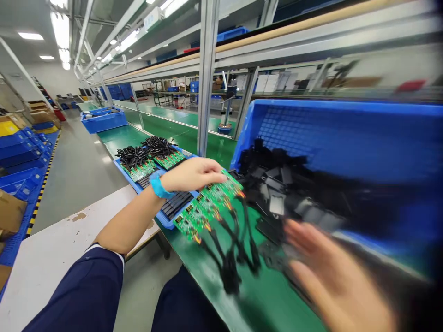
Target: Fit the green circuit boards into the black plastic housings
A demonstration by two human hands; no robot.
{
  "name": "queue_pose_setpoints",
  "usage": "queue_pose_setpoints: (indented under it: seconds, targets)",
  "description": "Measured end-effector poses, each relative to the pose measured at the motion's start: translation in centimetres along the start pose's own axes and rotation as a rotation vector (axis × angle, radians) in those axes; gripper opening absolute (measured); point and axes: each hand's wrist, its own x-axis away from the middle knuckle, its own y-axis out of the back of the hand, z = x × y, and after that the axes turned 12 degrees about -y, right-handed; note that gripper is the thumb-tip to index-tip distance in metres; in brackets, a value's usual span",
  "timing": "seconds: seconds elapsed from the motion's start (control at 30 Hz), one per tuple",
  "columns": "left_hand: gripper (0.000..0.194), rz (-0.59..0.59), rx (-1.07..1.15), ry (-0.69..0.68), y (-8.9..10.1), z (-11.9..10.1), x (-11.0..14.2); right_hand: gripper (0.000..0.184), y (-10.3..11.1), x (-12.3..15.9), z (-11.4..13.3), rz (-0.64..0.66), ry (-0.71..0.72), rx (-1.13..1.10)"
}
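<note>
My left hand (194,174), with a blue band at the wrist, grips a long green circuit board panel (209,203) by its far edge. Several black cables (230,267) with orange-red wire ends hang from the panel's near side over the green bench (197,258). Smeared by motion, my right hand (332,272) reaches in from the lower right. Its thumb and fingers are apart, with nothing visibly held. Just beyond its fingertips lie black plastic parts (272,230), at the front of a big blue bin (332,106) heaped with black plastic housings (277,177).
Behind my left wrist, a blue tray (168,224) holds more circuit boards with bundled black cables (133,157) and rows of black strips. A metal post (207,83) rises from the bench. At left stand a white worn table (69,244) and stacked blue bins (20,147).
</note>
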Motion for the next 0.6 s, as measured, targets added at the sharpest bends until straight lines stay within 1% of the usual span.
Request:
queue_pose_setpoints:
  seconds: [0.03, 0.07, 0.1, 0.13, 0.17, 0.2, 0.27, 0.3, 0.33, 0.37, 0.4, 0.43, 0.47, 0.53, 0.6]
  targets:
    - [0.023, 0.125, 0.096, -0.045, -1.5, -0.7, -0.5, 0.054, -0.7, 0.4, 0.1, 0.116, -0.104, -0.064]
    - [0.023, 0.215, 0.194, -0.058, -2.9, -1.0, -1.1, 0.053, -1.4, 0.9, 0.2, 0.24, -0.236, -0.149]
    - [0.025, 0.28, 0.307, -0.036, -4.4, -1.0, -1.5, 0.047, -1.9, 1.4, 0.3, 0.342, -0.379, -0.252]
    - [0.03, 0.329, 0.45, 0.023, -5.8, -0.8, -1.7, 0.039, -2.3, 2.1, 0.3, 0.392, -0.506, -0.363]
    - [0.038, 0.359, 0.619, 0.109, -7.1, -0.2, -1.7, 0.033, -2.6, 2.8, 0.2, 0.384, -0.6, -0.465]
    - [0.046, 0.363, 0.805, 0.203, -8.4, 0.4, -1.4, 0.03, -2.6, 3.5, 0.1, 0.333, -0.66, -0.562]
    - [0.06, 0.29, 1.182, 0.351, -11.1, 1.7, 0.0, 0.031, -2.3, 4.7, -0.2, 0.164, -0.689, -0.713]
    - [0.067, 0.222, 1.34, 0.371, -12.4, 2.2, 1.1, 0.032, -2.0, 5.2, -0.4, 0.088, -0.675, -0.755]
    - [0.074, 0.158, 1.454, 0.355, -13.6, 2.4, 2.3, 0.033, -1.7, 5.7, -0.6, 0.025, -0.661, -0.78]
    - [0.077, 0.103, 1.514, 0.321, -14.8, 2.5, 3.4, 0.035, -1.3, 6.0, -0.8, -0.024, -0.654, -0.793]
    - [0.076, 0.071, 1.537, 0.275, -15.8, 2.4, 4.5, 0.036, -1.0, 6.2, -1.1, -0.056, -0.648, -0.795]
    - [0.067, 0.01, 1.504, 0.261, -16.7, 2.1, 5.3, 0.037, -0.7, 6.3, -1.4, -0.072, -0.64, -0.789]
    - [0.055, -0.051, 1.449, 0.275, -17.3, 1.7, 5.8, 0.038, -0.4, 6.5, -1.8, -0.075, -0.63, -0.776]
    - [0.037, -0.125, 1.343, 0.361, -17.9, 0.6, 6.0, 0.04, 0.2, 6.7, -2.4, -0.037, -0.617, -0.719]
    - [0.03, -0.122, 1.296, 0.458, -17.7, -0.2, 5.4, 0.039, 0.7, 6.9, -2.9, 0.018, -0.623, -0.637]
